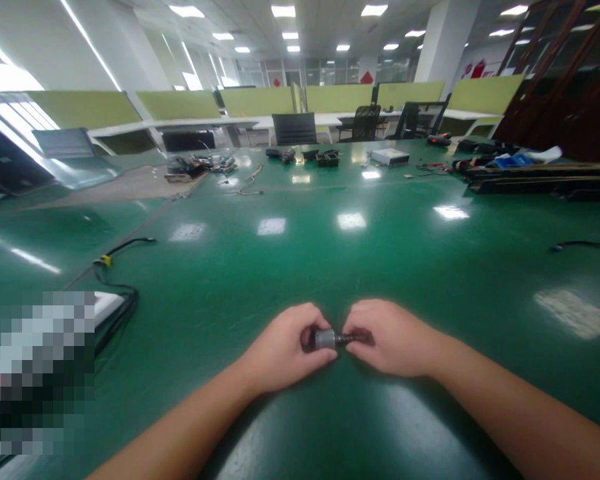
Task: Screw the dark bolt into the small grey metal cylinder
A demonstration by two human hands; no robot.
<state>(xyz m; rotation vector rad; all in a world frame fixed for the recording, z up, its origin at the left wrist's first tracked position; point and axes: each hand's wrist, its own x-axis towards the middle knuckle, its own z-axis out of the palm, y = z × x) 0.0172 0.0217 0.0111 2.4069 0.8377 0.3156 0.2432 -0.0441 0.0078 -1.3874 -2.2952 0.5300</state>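
Just above the green tabletop point(300, 280), a small grey metal cylinder point(325, 339) that looks like a motor lies level between my hands. From its right end sticks a thin dark ridged shaft point(345, 339). My left hand point(293, 347) is closed round the cylinder, thumb on the near side and fingers on the far side. At the other end, my right hand point(390, 337) pinches the shaft between thumb and forefinger. The shaft's outer end is partly hidden in the right hand's grip.
At left are a pixelated object point(35, 360) and black cables point(125, 293). Loose electronic parts point(205, 163), a power drill point(280, 155) and a flat metal box point(390, 156) stand along the far side. Long dark bars point(535, 179) lie at far right, with a black cable point(585, 245) nearer.
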